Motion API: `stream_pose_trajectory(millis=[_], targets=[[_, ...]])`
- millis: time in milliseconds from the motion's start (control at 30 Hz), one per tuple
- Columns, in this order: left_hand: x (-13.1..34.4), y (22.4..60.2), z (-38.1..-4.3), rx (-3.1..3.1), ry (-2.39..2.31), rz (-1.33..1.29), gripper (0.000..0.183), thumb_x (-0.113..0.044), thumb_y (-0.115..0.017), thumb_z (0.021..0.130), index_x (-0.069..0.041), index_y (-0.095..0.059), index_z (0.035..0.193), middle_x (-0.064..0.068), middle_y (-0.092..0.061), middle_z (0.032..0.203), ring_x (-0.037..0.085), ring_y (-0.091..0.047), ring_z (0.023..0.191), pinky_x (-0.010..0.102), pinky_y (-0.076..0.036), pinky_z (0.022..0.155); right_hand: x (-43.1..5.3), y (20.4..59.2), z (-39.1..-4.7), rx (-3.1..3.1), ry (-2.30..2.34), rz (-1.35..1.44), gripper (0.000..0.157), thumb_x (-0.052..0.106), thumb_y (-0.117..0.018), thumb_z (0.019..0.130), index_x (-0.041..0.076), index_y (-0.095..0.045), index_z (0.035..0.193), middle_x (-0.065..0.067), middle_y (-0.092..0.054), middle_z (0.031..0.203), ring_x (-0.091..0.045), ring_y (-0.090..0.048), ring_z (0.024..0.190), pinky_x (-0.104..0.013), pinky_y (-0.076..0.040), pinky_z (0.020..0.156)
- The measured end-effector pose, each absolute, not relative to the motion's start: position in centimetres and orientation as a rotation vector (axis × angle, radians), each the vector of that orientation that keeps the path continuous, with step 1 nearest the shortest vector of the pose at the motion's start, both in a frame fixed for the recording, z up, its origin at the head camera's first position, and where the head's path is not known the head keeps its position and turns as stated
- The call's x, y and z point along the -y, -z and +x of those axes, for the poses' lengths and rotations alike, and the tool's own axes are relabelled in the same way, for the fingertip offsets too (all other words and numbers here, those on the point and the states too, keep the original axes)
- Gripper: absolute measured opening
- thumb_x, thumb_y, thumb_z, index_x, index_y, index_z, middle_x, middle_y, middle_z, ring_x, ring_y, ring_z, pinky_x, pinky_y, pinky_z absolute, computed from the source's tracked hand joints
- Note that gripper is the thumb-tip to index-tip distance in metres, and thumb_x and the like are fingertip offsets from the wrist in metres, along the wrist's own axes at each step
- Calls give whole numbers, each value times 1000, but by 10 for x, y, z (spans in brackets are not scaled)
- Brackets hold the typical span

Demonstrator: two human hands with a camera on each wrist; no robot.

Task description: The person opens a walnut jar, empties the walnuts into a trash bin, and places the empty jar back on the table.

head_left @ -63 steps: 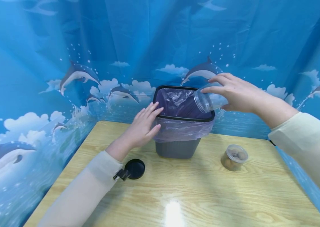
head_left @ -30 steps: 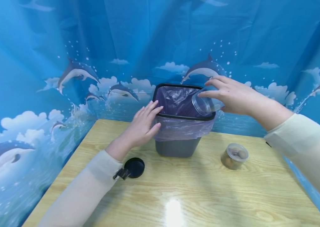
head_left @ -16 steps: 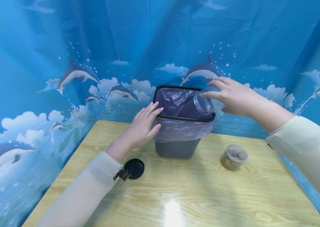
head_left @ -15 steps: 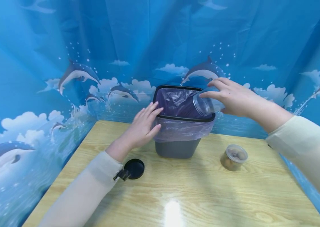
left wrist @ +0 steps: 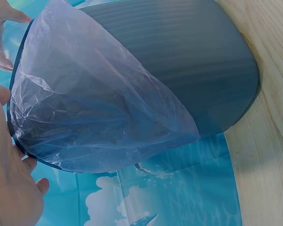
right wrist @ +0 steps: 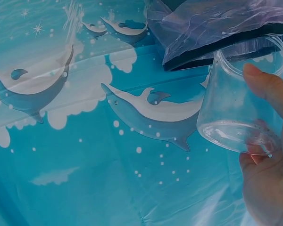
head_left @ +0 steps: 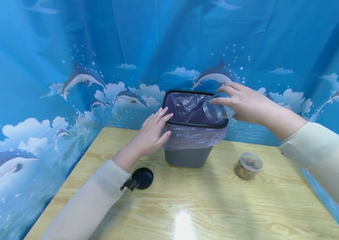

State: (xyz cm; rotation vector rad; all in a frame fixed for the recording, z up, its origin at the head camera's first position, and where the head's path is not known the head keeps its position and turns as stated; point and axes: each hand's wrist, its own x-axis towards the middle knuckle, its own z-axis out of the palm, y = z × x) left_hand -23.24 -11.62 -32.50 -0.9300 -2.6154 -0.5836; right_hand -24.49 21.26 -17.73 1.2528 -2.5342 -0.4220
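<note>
In the head view my right hand [head_left: 247,103] grips a clear plastic jar [head_left: 216,111], tipped sideways with its mouth over the right side of a grey trash bin [head_left: 187,157]. The right wrist view shows the jar [right wrist: 240,103] see-through, with nothing visible inside, thumb on its wall and fingers around the base. A purple bag [head_left: 195,136] lines the bin and folds over its black rim [head_left: 195,125]. My left hand [head_left: 149,135] rests on the rim's left side, fingers extended; the left wrist view shows its fingertips [left wrist: 29,164] at the rim.
A lidded clear tub [head_left: 248,166] with brown round things inside stands on the wooden table [head_left: 232,206], right of the bin. A round black lid [head_left: 143,178] lies by the left wrist. Behind the bin hangs a blue dolphin-print curtain [head_left: 145,40].
Over the last two seconds my right hand has shifted slightly left and down with the jar, still over the bin. My left hand has stayed on the rim.
</note>
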Motion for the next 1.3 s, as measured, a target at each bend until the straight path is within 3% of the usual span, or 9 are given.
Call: stream_pose_trajectory(millis=[367,833,1300], targets=[[117,325,-232,2616,587,-930,60,-38,-38,106,-14,-24,159,8,-9,168,24,-1,154,49,-5,122,-219,169,-239,2421,309,1230,92,1,-94,62,17,-53,143,-23,-45,144,-45,-37,135,-63,-40,103],[117,324,-231,2624,569,-920,59,-38,-37,107,-14,-25,159,9,-9,167,24,-2,154,48,-4,123,-220,184,-245,2504,387,1219,89,3,-94,63,19,-55,142,-24,-46,142,-45,-37,135,-60,-37,107],[116,323,-230,2645,590,-919,60,-39,-38,106,-14,-23,159,8,-7,168,24,1,154,48,-4,123,-230,190,-240,2404,241,1238,91,-1,-93,62,14,-54,142,-25,-46,141,-46,-41,129,-63,-40,102]])
